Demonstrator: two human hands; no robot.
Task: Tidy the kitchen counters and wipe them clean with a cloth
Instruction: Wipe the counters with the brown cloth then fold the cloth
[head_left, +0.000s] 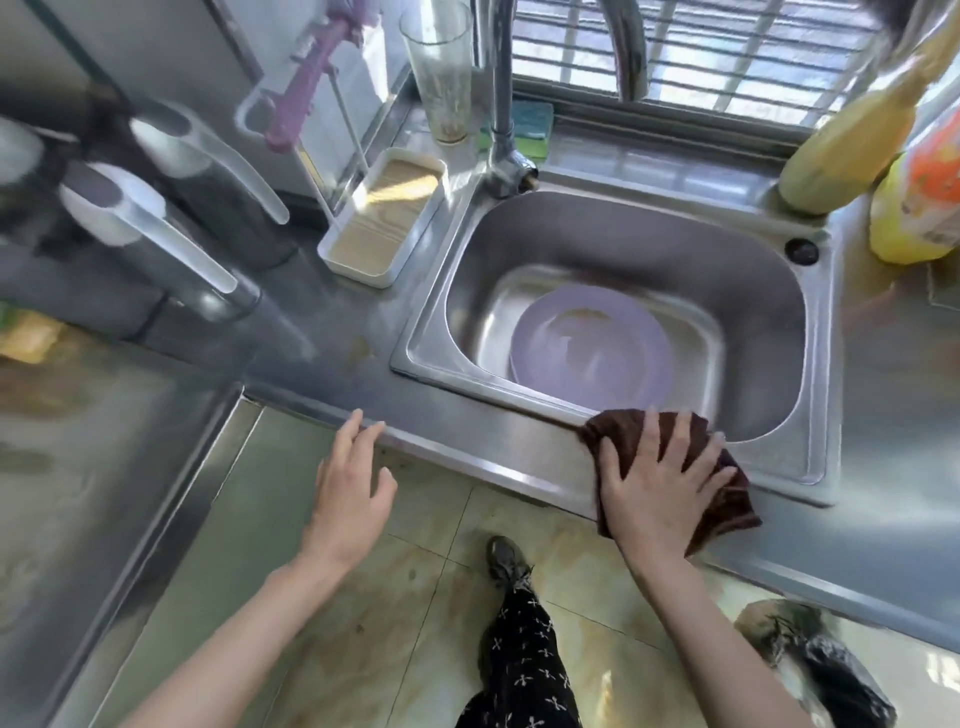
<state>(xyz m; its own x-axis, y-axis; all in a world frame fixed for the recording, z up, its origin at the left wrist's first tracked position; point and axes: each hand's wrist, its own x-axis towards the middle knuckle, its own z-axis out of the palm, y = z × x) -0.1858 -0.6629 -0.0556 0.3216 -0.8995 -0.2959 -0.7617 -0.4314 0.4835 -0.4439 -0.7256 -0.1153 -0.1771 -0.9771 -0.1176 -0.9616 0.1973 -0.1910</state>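
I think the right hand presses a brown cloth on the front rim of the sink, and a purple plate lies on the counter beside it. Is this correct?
Not quite. The head view shows the purple plate lying inside the sink, not on the counter. The right hand does press the brown cloth on the sink's front rim.

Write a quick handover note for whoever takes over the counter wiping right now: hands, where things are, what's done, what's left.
Right hand: flat on the brown cloth, pressing it on the counter's front edge at the sink.
Left hand: open, empty, fingertips at the counter edge.
In the sink: purple plate. Behind it: glass, sponge, tray, bottles at right.
Done: cannot tell how much is wiped.
Left: stains show on the left counter; nothing looks put away.
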